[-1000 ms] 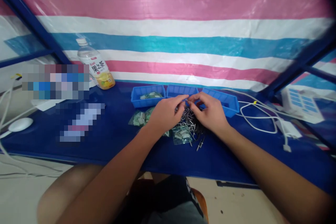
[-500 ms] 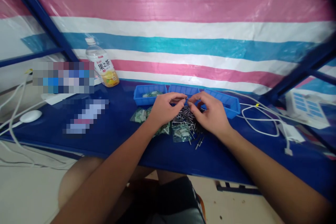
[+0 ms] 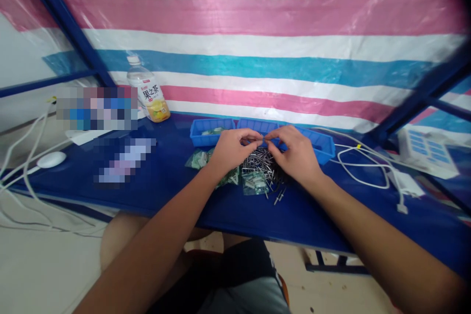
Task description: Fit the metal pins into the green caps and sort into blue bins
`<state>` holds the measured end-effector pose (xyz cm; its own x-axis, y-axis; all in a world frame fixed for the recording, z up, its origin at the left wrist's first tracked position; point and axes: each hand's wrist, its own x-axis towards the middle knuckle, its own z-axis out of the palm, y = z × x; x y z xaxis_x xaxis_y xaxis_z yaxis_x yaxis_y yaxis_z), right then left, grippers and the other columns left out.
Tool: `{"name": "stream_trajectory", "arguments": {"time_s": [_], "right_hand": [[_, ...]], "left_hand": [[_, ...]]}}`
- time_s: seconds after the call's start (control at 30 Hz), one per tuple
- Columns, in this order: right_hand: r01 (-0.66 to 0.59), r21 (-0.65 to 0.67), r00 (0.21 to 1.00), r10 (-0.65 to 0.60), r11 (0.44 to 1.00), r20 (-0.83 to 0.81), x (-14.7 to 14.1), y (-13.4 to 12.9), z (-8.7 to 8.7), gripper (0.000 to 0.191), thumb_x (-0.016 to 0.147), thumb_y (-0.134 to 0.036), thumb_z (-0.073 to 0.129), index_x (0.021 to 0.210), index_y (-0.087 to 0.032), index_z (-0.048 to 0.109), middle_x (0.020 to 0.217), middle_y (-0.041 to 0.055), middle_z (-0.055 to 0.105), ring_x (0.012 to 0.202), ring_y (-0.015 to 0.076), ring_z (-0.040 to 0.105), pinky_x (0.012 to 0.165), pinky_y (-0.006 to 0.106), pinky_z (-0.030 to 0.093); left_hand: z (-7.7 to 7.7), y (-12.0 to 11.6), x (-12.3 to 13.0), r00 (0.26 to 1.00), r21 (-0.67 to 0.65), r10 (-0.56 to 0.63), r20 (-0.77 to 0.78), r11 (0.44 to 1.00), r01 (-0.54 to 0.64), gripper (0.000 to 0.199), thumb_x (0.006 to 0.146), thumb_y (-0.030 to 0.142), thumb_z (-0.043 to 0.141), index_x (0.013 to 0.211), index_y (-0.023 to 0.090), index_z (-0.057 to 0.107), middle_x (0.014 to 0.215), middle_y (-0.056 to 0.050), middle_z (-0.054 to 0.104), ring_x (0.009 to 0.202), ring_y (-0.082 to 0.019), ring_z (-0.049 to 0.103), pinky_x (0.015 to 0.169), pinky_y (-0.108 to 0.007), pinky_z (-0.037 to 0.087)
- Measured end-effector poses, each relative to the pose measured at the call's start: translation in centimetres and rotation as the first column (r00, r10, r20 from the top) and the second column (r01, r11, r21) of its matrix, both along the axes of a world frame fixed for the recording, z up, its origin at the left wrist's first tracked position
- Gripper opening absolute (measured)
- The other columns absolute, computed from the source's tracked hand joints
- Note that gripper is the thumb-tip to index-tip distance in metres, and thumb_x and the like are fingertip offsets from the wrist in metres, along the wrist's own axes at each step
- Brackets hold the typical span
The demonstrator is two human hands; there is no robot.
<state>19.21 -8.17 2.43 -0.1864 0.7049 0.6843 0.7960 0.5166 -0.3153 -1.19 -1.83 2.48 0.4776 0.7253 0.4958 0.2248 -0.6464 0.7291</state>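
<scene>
We sit at a dark blue table [image 3: 176, 196], where three blue bins [image 3: 253, 124] stand in a row at twelve o'clock of the pile of metal pins. Our left hand [image 3: 232, 148] is at ten o'clock and our right hand [image 3: 299, 154] at three, fingertips nearly meeting; whether they clamp anything, we cannot tell. The pile of metal pins [image 3: 257, 161] lies tangled below, thin, shiny and silver-grey, with a clear packet [image 3: 255, 184] at six o'clock and loose pins [image 3: 280, 196] at five.
</scene>
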Motion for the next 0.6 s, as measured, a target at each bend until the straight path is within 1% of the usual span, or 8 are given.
{"name": "stream_trajectory", "arguments": {"time_s": [0.17, 0.27, 0.3, 0.37, 0.43, 0.47, 0.53, 0.6], "right_hand": [[0.009, -0.111, 0.998, -0.016, 0.994, -0.065, -0.07, 0.25, -0.58, 0.01, 0.092, -0.02, 0.066, 0.099, -0.026, 0.068, 0.102, 0.0054, 0.079, 0.085, 0.0246, 0.071, 0.077, 0.042, 0.058], [-0.011, -0.161, 0.989, -0.013, 0.987, -0.147, -0.36, 0.21, -0.74, 0.012, 0.091, -0.021, 0.066, 0.101, -0.027, 0.065, 0.101, 0.0047, 0.078, 0.081, 0.0223, 0.071, 0.075, 0.04, 0.058], [-0.025, -0.18, 0.984, -0.008, 0.983, -0.179, -0.46, 0.17, -0.75, 0.019, 0.09, -0.021, 0.066, 0.108, -0.027, 0.065, 0.099, 0.0043, 0.077, 0.08, 0.0216, 0.07, 0.074, 0.039, 0.058], [-0.058, -0.205, 0.977, 0.013, 0.977, -0.215, -0.65, 0.05, -0.7, 0.039, 0.089, -0.02, 0.065, 0.127, -0.026, 0.062, 0.096, 0.0034, 0.075, 0.076, 0.0203, 0.069, 0.074, 0.039, 0.059], [-0.079, -0.201, 0.979, 0.038, 0.976, -0.202, -0.74, -0.08, -0.55, 0.055, 0.088, -0.019, 0.063, 0.143, -0.026, 0.057, 0.095, 0.0027, 0.074, 0.074, 0.0197, 0.067, 0.076, 0.039, 0.059], [-0.081, -0.189, 0.982, 0.046, 0.979, -0.186, -0.75, -0.13, -0.46, 0.058, 0.088, -0.019, 0.062, 0.146, -0.026, 0.057, 0.095, 0.0026, 0.073, 0.074, 0.0197, 0.067, 0.076, 0.04, 0.06], [-0.068, -0.15, 0.986, 0.044, 0.986, -0.159, -0.68, -0.18, -0.28, 0.052, 0.09, -0.018, 0.06, 0.141, -0.027, 0.063, 0.094, 0.0028, 0.072, 0.077, 0.0202, 0.068, 0.076, 0.039, 0.06], [-0.036, -0.114, 0.986, 0.017, 0.993, -0.166, -0.52, -0.14, -0.22, 0.041, 0.091, -0.019, 0.059, 0.13, -0.027, 0.07, 0.093, 0.0031, 0.073, 0.078, 0.0204, 0.069, 0.073, 0.038, 0.059]], "left_hand": [[-0.06, 0.23, -0.19, 1.0, 0.001, -0.007, 0.004, 1.0, 0.007, 0.015, 0.092, 0.024, 0.072, 0.101, 0.024, 0.084, 0.103, -0.004, 0.085, 0.095, -0.023, 0.08, 0.09, -0.041, 0.066], [-0.38, 0.33, -0.15, 1.0, -0.012, -0.027, 0.003, 1.0, 0.027, 0.024, 0.093, 0.025, 0.071, 0.114, 0.024, 0.081, 0.108, -0.005, 0.085, 0.097, -0.023, 0.08, 0.091, -0.041, 0.066], [-0.49, 0.35, -0.12, 1.0, -0.016, -0.03, 0.006, 0.999, 0.03, 0.029, 0.094, 0.026, 0.07, 0.122, 0.024, 0.079, 0.108, -0.005, 0.085, 0.096, -0.022, 0.08, 0.091, -0.041, 0.066], [-0.62, 0.33, -0.04, 1.0, -0.01, -0.023, 0.008, 1.0, 0.023, 0.04, 0.095, 0.027, 0.07, 0.134, 0.025, 0.072, 0.107, -0.005, 0.085, 0.095, -0.022, 0.08, 0.09, -0.04, 0.065], [-0.6, 0.21, 0.05, 1.0, 0.028, -0.006, -0.011, 1.0, 0.007, 0.042, 0.097, 0.028, 0.068, 0.138, 0.025, 0.069, 0.103, -0.005, 0.084, 0.092, -0.022, 0.079, 0.088, -0.038, 0.063], [-0.54, 0.11, 0.08, 0.999, 0.054, 0.004, -0.032, 0.999, -0.002, 0.04, 0.098, 0.029, 0.066, 0.138, 0.024, 0.069, 0.1, -0.005, 0.084, 0.089, -0.022, 0.078, 0.086, -0.038, 0.062], [-0.38, -0.15, 0.14, 0.996, 0.1, 0.015, -0.088, 0.995, -0.006, 0.038, 0.101, 0.03, 0.062, 0.137, 0.023, 0.07, 0.093, -0.004, 0.083, 0.082, -0.021, 0.077, 0.081, -0.037, 0.06], [-0.27, -0.42, 0.18, 0.99, 0.111, 0.006, -0.141, 0.994, 0.01, 0.037, 0.103, 0.031, 0.058, 0.137, 0.022, 0.071, 0.091, -0.004, 0.083, 0.074, -0.021, 0.075, 0.076, -0.037, 0.059]]}}
